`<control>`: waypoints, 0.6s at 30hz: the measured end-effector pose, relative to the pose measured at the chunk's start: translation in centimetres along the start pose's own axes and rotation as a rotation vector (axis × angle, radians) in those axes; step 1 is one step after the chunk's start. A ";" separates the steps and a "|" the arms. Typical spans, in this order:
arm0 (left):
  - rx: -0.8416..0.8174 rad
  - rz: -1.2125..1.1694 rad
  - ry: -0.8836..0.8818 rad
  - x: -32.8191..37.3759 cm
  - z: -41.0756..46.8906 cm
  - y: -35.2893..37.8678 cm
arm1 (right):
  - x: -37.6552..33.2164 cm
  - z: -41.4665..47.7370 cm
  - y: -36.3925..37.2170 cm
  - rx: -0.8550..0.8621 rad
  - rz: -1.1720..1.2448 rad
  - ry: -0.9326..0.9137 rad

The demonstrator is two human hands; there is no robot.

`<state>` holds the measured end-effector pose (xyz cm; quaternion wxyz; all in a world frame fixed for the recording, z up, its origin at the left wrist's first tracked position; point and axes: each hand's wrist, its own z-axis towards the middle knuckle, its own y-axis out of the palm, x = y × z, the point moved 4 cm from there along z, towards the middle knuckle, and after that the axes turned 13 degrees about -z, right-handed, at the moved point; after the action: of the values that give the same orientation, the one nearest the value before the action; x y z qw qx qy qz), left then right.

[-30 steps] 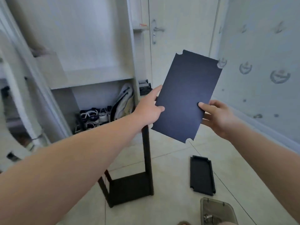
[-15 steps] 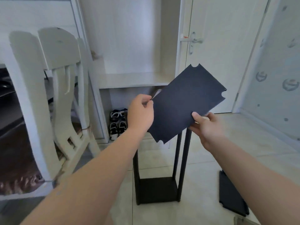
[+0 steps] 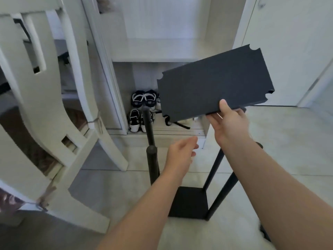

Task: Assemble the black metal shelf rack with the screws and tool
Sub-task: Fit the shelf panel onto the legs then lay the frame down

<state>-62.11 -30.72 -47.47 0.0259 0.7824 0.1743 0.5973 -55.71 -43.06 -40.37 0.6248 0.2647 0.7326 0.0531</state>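
On the pale tiled floor (image 3: 288, 159) stands the partly built black metal rack frame (image 3: 189, 202). Above it the right hand (image 3: 228, 123) pinches the flat black notched-corner shelf panel (image 3: 212, 87) by one edge, likely to match notches to posts; the left hand (image 3: 182, 154) hovers spread, empty, near its posts.

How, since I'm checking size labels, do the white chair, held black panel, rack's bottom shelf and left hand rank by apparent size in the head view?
1. white chair
2. black panel, though it is nearer the camera
3. bottom shelf and left hand: they look alike, so unranked
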 end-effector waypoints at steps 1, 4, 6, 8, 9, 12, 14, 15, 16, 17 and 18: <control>0.022 -0.014 -0.016 0.0 -0.5 0.0 | -0.3 -0.4 -0.2 0.001 0.005 0.016; 0.039 -0.033 -0.028 -0.3 -2.2 0.1 | -1.0 -2.1 -1.1 0.021 0.022 0.032; 0.027 -0.071 0.012 0.3 -3.2 0.3 | -0.8 -2.9 -1.8 0.005 0.026 0.018; 0.016 -0.152 0.044 1.5 -4.7 0.5 | -0.2 -4.5 -2.5 -0.034 0.054 -0.021; 0.008 -0.219 0.013 2.0 -5.5 0.5 | 0.1 -5.4 -2.8 -0.047 0.062 -0.036; -0.060 -0.383 -0.073 2.6 -8.8 0.3 | -0.1 -8.8 -3.7 -0.077 0.088 -0.033; -0.034 -0.378 -0.072 2.2 -10.7 0.4 | -0.5 -11.1 -4.6 -0.090 0.061 -0.036; -0.012 -0.395 -0.062 2.0 -11.2 0.3 | -0.7 -11.9 -5.0 -0.099 0.051 -0.041; -0.007 -0.423 -0.039 1.9 -11.5 0.4 | -1.0 -12.5 -5.3 -0.113 0.049 -0.047; -0.016 -0.450 -0.014 2.0 -11.9 0.6 | -1.3 -13.0 -5.3 -0.129 0.052 -0.054; -0.027 -0.473 0.000 2.4 -12.3 0.9 | -1.7 -13.3 -5.2 -0.134 0.062 -0.058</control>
<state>-72.94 -32.87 -41.54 0.1757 0.7193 0.3448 0.5769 -69.85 -44.94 -38.17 0.6601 0.2464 0.7005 0.1138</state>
